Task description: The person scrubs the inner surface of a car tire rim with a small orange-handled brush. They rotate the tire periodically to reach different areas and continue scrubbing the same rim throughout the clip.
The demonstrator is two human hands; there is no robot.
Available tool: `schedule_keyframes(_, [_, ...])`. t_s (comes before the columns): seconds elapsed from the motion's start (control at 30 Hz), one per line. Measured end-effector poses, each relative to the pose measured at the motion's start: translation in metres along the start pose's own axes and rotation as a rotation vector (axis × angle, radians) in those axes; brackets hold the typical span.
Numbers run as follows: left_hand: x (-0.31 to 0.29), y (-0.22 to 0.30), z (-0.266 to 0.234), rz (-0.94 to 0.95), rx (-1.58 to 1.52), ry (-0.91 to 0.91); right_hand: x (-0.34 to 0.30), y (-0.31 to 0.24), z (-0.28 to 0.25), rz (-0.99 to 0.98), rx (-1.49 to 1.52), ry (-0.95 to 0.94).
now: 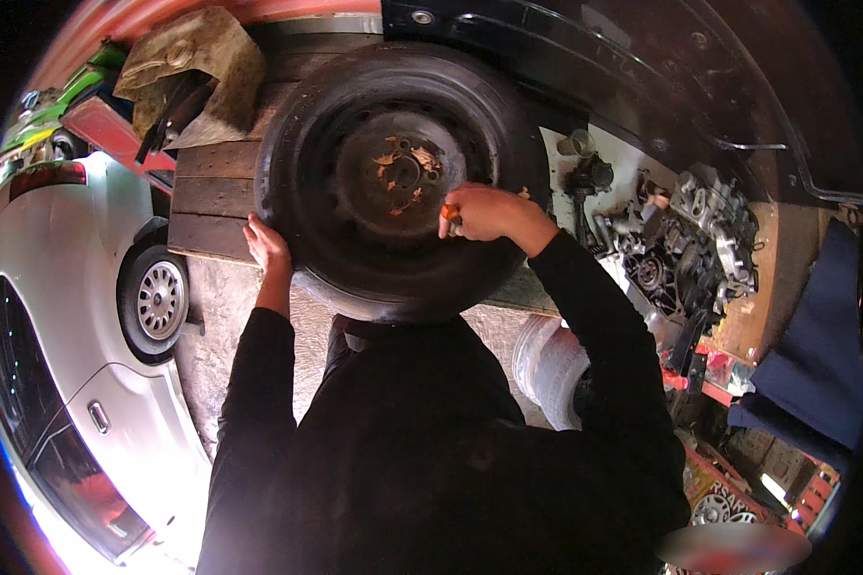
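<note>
A black car wheel [393, 206], a tyre on a dark steel rim, lies flat in front of me on a wooden plank bench [211, 196]. Dry brown leaf bits [422, 158] are scattered about its hub. My left hand [270, 247] is at the tyre's near left edge, fingers bent against the sidewall. Over the right part of the rim, my right hand [484, 211] is closed around a small tool with an orange handle [449, 212]. The fist hides most of that tool, so its kind cannot be made out.
On the left stands a silver car [77, 335]. A stained, cut-open container [192, 72] sits at the bench's far left. Greasy engine parts [681, 254] lie to the right, beside a dark blue cloth [805, 355]. A pale round drum-like thing [549, 369] stands low at my right.
</note>
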State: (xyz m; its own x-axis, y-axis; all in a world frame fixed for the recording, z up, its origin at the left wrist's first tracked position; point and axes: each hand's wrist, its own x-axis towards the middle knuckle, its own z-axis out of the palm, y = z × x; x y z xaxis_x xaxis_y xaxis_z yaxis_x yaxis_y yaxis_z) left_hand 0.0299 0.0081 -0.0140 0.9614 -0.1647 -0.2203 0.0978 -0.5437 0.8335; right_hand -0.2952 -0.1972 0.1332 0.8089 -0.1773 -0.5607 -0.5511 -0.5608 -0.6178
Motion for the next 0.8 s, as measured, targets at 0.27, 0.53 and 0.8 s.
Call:
schedule_keyframes(0.27, [0.005,-0.002,-0.001,0.024,0.056,0.008,-0.005,0.0,-0.003,-0.001,0.048,0.055])
schedule_keyframes(0.53, [-0.005,0.011,-0.002,0.002,0.061,-0.002,0.001,-0.021,0.027,-0.154,0.177,0.166])
schedule_keyframes(0.8, [-0.007,0.018,-0.005,-0.049,0.088,-0.027,0.026,-0.021,0.044,-0.066,-0.004,0.087])
